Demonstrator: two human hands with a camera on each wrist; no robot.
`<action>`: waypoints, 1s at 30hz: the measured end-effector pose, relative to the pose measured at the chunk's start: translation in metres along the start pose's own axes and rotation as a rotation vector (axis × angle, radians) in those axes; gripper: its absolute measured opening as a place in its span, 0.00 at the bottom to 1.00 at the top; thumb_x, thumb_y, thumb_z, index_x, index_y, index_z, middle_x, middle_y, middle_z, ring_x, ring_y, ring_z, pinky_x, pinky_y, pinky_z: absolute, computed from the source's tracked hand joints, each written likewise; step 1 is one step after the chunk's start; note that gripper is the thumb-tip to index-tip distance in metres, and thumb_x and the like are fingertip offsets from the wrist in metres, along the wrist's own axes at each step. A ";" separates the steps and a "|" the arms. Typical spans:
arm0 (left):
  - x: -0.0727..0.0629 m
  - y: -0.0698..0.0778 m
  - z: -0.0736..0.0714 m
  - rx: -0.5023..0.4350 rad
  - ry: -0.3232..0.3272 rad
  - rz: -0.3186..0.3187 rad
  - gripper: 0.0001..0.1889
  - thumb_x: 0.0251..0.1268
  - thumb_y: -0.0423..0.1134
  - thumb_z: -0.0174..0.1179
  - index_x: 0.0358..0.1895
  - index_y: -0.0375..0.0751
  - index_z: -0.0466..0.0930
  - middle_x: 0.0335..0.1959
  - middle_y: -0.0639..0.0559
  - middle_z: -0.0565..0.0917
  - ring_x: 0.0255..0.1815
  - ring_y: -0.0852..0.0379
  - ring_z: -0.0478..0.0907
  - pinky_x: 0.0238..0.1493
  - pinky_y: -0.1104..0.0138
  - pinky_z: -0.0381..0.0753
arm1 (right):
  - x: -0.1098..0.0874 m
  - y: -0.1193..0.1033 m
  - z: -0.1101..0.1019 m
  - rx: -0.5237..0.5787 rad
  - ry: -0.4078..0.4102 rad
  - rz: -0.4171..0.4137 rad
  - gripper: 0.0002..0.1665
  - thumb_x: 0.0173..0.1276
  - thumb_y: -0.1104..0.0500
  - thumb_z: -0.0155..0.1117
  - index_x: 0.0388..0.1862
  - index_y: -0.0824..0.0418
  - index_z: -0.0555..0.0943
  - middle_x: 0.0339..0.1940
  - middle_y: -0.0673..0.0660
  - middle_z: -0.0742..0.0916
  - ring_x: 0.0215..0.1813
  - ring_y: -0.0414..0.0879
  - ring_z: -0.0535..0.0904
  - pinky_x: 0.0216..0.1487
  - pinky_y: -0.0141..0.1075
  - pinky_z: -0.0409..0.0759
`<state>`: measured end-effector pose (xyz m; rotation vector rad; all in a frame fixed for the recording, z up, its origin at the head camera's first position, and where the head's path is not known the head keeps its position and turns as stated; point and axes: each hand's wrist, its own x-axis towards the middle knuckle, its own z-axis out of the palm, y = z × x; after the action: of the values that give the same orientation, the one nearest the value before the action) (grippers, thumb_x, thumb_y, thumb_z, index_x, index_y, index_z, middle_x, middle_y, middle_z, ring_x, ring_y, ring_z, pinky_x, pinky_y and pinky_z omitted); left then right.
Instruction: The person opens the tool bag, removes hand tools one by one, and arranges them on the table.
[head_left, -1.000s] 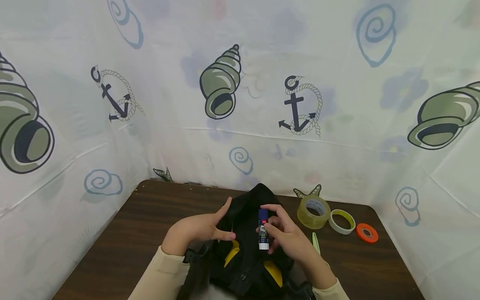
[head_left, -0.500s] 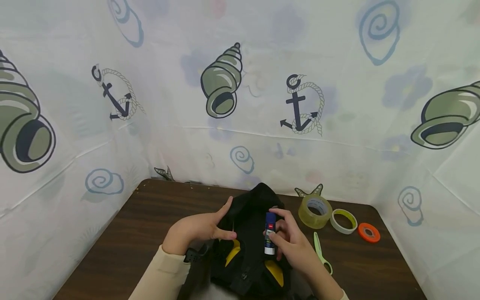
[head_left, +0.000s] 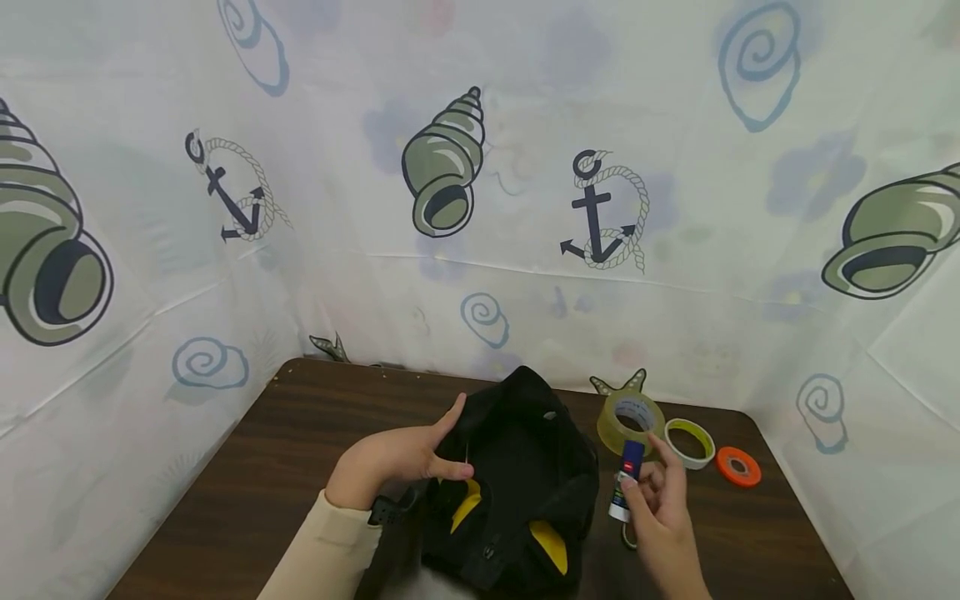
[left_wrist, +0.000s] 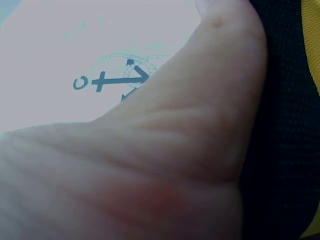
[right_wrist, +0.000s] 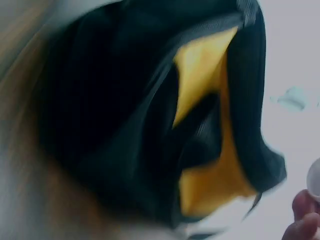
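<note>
A black bag with yellow lining stands unzipped on the table in front of me. In the right wrist view its open mouth shows the yellow lining, blurred. My left hand holds the bag's left edge, thumb on the near side and some fingers hidden behind the fabric. The left wrist view is filled by that hand beside the black cloth. To the right of the bag, my right hand pinches a blue and white glue stick. One end of the glue stick shows at the right wrist view's edge.
A wide clear tape roll, a white and yellow tape roll and an orange roll stand at the back right. Green scissors lie mostly hidden behind my right hand. Brown tabletop stretches left; printed curtains surround the table.
My right hand has carried the glue stick rightward from in front of the bag to beside it, now covering most of the scissors. The left hand keeps its place on the bag.
</note>
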<state>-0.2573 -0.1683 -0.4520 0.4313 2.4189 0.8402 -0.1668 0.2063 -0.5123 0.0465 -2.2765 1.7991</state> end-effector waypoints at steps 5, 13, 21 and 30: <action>0.002 -0.001 0.002 0.005 -0.003 -0.003 0.64 0.67 0.72 0.68 0.89 0.75 0.22 0.72 0.47 0.84 0.68 0.47 0.85 0.78 0.40 0.73 | -0.004 0.036 -0.034 -0.020 0.199 0.049 0.34 0.86 0.64 0.58 0.82 0.56 0.56 0.39 0.47 0.81 0.27 0.39 0.75 0.24 0.36 0.74; 0.002 -0.001 0.000 -0.013 -0.001 -0.016 0.64 0.66 0.73 0.68 0.88 0.77 0.23 0.82 0.45 0.74 0.67 0.49 0.86 0.77 0.40 0.75 | 0.004 0.093 -0.085 -0.228 0.368 0.299 0.30 0.83 0.53 0.66 0.75 0.60 0.67 0.33 0.40 0.82 0.28 0.38 0.75 0.29 0.33 0.74; 0.003 0.001 0.000 -0.002 -0.008 -0.013 0.64 0.66 0.73 0.68 0.89 0.75 0.23 0.79 0.44 0.78 0.69 0.46 0.85 0.77 0.39 0.74 | 0.013 0.109 -0.104 -0.304 0.305 0.419 0.37 0.82 0.45 0.67 0.77 0.63 0.67 0.37 0.47 0.87 0.30 0.41 0.78 0.32 0.36 0.77; 0.005 -0.001 0.001 0.004 -0.015 -0.013 0.64 0.66 0.73 0.68 0.88 0.76 0.22 0.69 0.49 0.87 0.63 0.50 0.88 0.75 0.40 0.76 | 0.017 0.110 -0.111 -0.301 0.133 0.462 0.44 0.82 0.55 0.64 0.85 0.67 0.55 0.64 0.73 0.83 0.35 0.43 0.78 0.29 0.39 0.80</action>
<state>-0.2610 -0.1658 -0.4553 0.4220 2.4073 0.8240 -0.1841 0.3421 -0.5899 -0.6803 -2.5770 1.5540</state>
